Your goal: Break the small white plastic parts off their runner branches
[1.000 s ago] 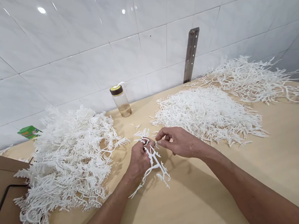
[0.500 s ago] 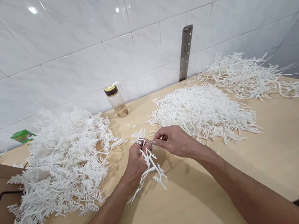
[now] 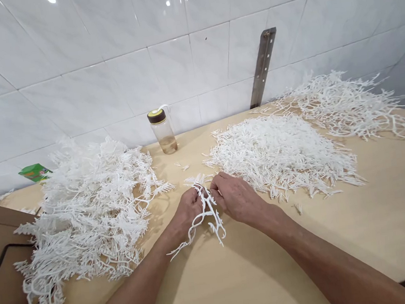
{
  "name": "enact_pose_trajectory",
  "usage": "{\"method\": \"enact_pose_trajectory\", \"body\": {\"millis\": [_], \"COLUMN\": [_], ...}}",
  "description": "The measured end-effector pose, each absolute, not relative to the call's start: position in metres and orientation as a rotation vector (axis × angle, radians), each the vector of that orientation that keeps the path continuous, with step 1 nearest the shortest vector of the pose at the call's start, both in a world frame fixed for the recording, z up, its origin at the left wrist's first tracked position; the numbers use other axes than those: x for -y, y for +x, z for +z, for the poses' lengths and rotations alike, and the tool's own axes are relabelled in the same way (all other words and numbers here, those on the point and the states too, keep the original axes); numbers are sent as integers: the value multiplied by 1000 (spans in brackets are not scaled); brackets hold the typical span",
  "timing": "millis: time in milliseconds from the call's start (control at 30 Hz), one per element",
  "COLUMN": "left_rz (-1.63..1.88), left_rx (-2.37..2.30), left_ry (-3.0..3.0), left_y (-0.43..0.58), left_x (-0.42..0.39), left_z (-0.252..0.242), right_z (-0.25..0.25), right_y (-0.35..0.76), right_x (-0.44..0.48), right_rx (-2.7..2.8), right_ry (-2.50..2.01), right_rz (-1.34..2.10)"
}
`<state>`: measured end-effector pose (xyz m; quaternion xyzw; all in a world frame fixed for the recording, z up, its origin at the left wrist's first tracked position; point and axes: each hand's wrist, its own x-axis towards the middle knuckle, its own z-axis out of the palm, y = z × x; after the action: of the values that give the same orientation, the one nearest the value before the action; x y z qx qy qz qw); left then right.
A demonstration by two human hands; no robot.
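Observation:
A white branched sprig point(image 3: 206, 209), which looks like plastic, hangs from my left hand point(image 3: 188, 211). My left fingers are closed round its upper part, and its thin forked ends droop toward me over the table. Right against the sprig's upper right side is my right hand point(image 3: 235, 198), its fingers bent inward and pressed together. The fingertips are hidden behind the hand, so whatever they pinch does not show. Just beyond my right hand lies a flat heap of short white snippets point(image 3: 279, 150). To the left of my left hand rises a tall heap of white branched sprigs point(image 3: 95, 208).
A bottle point(image 3: 164, 136) with some liquid stands by the tiled wall. Bare white stems point(image 3: 350, 101) are piled at the back right. A metal bracket point(image 3: 263, 67) leans at the wall. A cardboard box point(image 3: 2, 257) and a green packet point(image 3: 33, 172) are at the left.
My right hand has turned and moved in closer to the sprig, hiding its fingertips. The sprig has swung slightly in my left hand. The whole view has shifted a little.

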<state>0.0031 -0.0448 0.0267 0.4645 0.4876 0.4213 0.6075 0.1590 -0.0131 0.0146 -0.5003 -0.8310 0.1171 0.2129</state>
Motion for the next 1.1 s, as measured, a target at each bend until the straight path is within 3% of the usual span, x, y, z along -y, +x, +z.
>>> {"method": "enact_pose_trajectory", "body": {"millis": [200,433,600,1100], "left_rz": [1023,1116,1142,1137], "left_rx": [-1049,-1175,-1221,-1247], "left_ry": [1070,1167,1214,1149], "left_y": [5,0,-4,-2], "left_x": [44,33,29,29], "left_z": [21,10,2,5], "right_z": [18,33,28,24], "right_y": [186,179,169,161], "right_x": [-12,5,7,16], "right_rx": [1867,1895,1933,2155], "right_ry": [-1633,-1236,-1198,-1083], "right_rz": [183,878,1013,452]}}
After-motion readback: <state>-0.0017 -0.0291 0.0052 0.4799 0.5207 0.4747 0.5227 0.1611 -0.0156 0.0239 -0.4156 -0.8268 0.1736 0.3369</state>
